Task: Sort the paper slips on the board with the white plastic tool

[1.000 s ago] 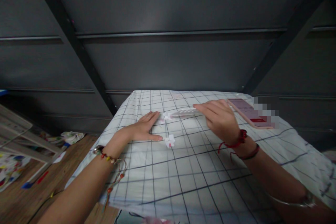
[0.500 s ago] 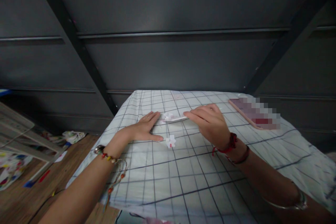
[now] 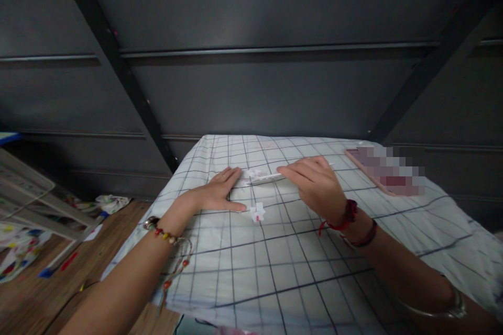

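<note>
My left hand (image 3: 216,192) lies flat on a white checked cloth (image 3: 251,261), fingers stretched and thumb spread apart. In front of its fingertips is a small whitish, partly transparent piece (image 3: 254,173), its kind too blurred to make out. Just beyond the thumb tip lies a small white star-like piece (image 3: 258,212) with a red spot. My right hand (image 3: 316,178) is closed around a slim whitish stick-like tool (image 3: 267,178). The tool slants down to the left, its tip at the whitish piece; whether they touch I cannot tell.
A phone in a pink case (image 3: 360,168) lies on the cloth to the right, its screen pixelated. Dark panels (image 3: 251,94) rise behind the cloth's far edge. At left stand pale slatted rails (image 3: 35,196) above a wooden floor (image 3: 84,272) with scattered items.
The whole view has shifted slightly. Both hands keep nearly the same places and grips, and the stick-like tool still points at the whitish piece.
</note>
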Available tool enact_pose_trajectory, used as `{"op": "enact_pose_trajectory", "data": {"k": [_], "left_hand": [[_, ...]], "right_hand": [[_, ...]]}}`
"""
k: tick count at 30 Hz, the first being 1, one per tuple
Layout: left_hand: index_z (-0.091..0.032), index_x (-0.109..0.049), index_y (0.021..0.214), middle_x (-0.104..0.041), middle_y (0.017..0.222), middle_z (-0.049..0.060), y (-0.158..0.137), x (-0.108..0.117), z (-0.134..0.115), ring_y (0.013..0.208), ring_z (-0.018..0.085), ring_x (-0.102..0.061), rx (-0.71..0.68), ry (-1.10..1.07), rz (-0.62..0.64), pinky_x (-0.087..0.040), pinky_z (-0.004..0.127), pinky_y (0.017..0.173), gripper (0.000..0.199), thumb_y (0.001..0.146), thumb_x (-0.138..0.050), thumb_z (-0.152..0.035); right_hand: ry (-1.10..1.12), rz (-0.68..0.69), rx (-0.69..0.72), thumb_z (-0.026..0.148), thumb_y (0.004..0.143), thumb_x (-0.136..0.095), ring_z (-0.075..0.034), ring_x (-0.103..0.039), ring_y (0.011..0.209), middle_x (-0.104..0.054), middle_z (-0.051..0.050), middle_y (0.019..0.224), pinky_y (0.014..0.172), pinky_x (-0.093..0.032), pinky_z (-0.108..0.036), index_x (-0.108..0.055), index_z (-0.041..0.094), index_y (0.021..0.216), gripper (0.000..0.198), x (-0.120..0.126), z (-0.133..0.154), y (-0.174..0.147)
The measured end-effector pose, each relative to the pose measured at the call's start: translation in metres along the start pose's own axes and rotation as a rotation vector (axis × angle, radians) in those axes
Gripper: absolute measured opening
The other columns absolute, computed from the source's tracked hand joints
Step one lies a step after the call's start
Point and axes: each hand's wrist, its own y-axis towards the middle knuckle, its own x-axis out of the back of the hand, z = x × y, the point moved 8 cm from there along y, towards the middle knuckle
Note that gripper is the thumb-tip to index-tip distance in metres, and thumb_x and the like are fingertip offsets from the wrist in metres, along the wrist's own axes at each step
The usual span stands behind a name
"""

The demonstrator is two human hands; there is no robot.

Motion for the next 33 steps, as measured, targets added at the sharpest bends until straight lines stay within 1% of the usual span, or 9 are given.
{"op": "enact_pose_trajectory", "data": {"k": [4, 10, 15, 18, 21, 25, 27, 29, 33], "left_hand": [[-0.016, 0.000, 0.142, 0.001, 0.145, 0.016, 0.000, 0.000, 0.000, 0.129, 0.037, 0.003, -0.010, 0.001, -0.012, -0.011, 0.048, 0.103, 0.106, 0.067, -0.050, -0.072], [-0.012, 0.000, 0.141, 0.003, 0.145, 0.018, -0.001, -0.001, 0.000, 0.129, 0.036, 0.003, 0.010, -0.001, 0.007, -0.010, 0.047, 0.103, 0.108, 0.067, -0.050, -0.073], [-0.015, -0.001, 0.142, 0.000, 0.145, 0.017, 0.000, 0.000, -0.001, 0.129, 0.037, 0.003, -0.008, -0.005, -0.014, -0.011, 0.048, 0.102, 0.106, 0.067, -0.050, -0.072], [-0.015, 0.000, 0.142, 0.002, 0.145, 0.017, 0.000, -0.001, 0.001, 0.129, 0.037, 0.003, -0.005, 0.000, -0.006, -0.011, 0.049, 0.102, 0.106, 0.067, -0.050, -0.072], [-0.014, 0.001, 0.141, 0.003, 0.145, 0.017, 0.000, -0.001, 0.001, 0.129, 0.036, 0.004, 0.013, -0.002, 0.010, -0.011, 0.049, 0.102, 0.108, 0.066, -0.050, -0.073], [-0.013, -0.002, 0.141, 0.000, 0.145, 0.017, -0.001, 0.002, -0.004, 0.130, 0.035, 0.003, -0.005, 0.005, -0.005, -0.010, 0.047, 0.103, 0.106, 0.068, -0.050, -0.072], [-0.014, -0.007, 0.141, -0.005, 0.146, 0.016, -0.002, 0.008, -0.009, 0.131, 0.034, -0.001, -0.056, 0.001, -0.048, -0.012, 0.046, 0.104, 0.101, 0.068, -0.052, -0.070], [-0.015, -0.019, 0.138, -0.014, 0.144, 0.015, -0.003, 0.015, -0.016, 0.131, 0.032, -0.007, -0.129, -0.011, -0.105, -0.015, 0.043, 0.104, 0.092, 0.070, -0.055, -0.066], [-0.017, -0.047, 0.119, -0.028, 0.137, 0.012, -0.007, 0.028, -0.028, 0.127, 0.030, -0.020, -0.236, -0.013, -0.213, -0.022, 0.039, 0.103, 0.060, 0.076, -0.056, -0.057]], "right_hand": [[0.017, 0.028, 0.021, 0.000, 0.079, -0.038, -0.013, -0.051, 0.069, -0.064, -0.001, 0.075, 0.066, -0.030, -0.030, -0.061, 0.017, 0.088, 0.030, -0.002, 0.004, 0.001], [-0.004, -0.026, -0.003, 0.000, 0.079, -0.037, -0.014, -0.050, 0.067, -0.063, -0.001, 0.072, 0.065, -0.030, -0.030, -0.060, 0.016, 0.085, 0.028, 0.005, -0.002, 0.001], [0.048, 0.027, 0.011, 0.001, 0.079, -0.039, -0.013, -0.050, 0.066, -0.063, 0.001, 0.072, 0.065, -0.030, -0.030, -0.060, 0.018, 0.085, 0.028, 0.001, 0.003, 0.002], [0.069, 0.017, 0.013, 0.003, 0.079, -0.040, -0.013, -0.051, 0.067, -0.063, 0.000, 0.071, 0.066, -0.030, -0.030, -0.060, 0.017, 0.085, 0.025, 0.005, 0.004, 0.003], [0.061, 0.004, 0.018, 0.000, 0.078, -0.038, -0.014, -0.051, 0.069, -0.064, 0.000, 0.073, 0.066, -0.031, -0.030, -0.060, 0.017, 0.086, 0.028, 0.007, 0.004, 0.003], [0.079, 0.011, 0.035, -0.001, 0.078, -0.038, -0.013, -0.051, 0.068, -0.064, 0.001, 0.072, 0.066, -0.031, -0.030, -0.059, 0.018, 0.086, 0.029, 0.007, 0.005, 0.003], [0.077, -0.003, 0.033, 0.000, 0.078, -0.039, -0.013, -0.051, 0.067, -0.064, 0.000, 0.072, 0.066, -0.032, -0.030, -0.059, 0.017, 0.085, 0.027, 0.011, 0.004, 0.004], [0.068, -0.018, 0.029, 0.000, 0.078, -0.039, -0.013, -0.051, 0.067, -0.064, 0.000, 0.072, 0.066, -0.032, -0.030, -0.059, 0.016, 0.083, 0.027, 0.016, 0.002, 0.004], [0.096, -0.004, 0.033, -0.004, 0.075, -0.035, -0.012, -0.051, 0.065, -0.062, 0.001, 0.069, 0.065, -0.033, -0.029, -0.058, 0.017, 0.081, 0.031, 0.022, -0.001, 0.004]]}}
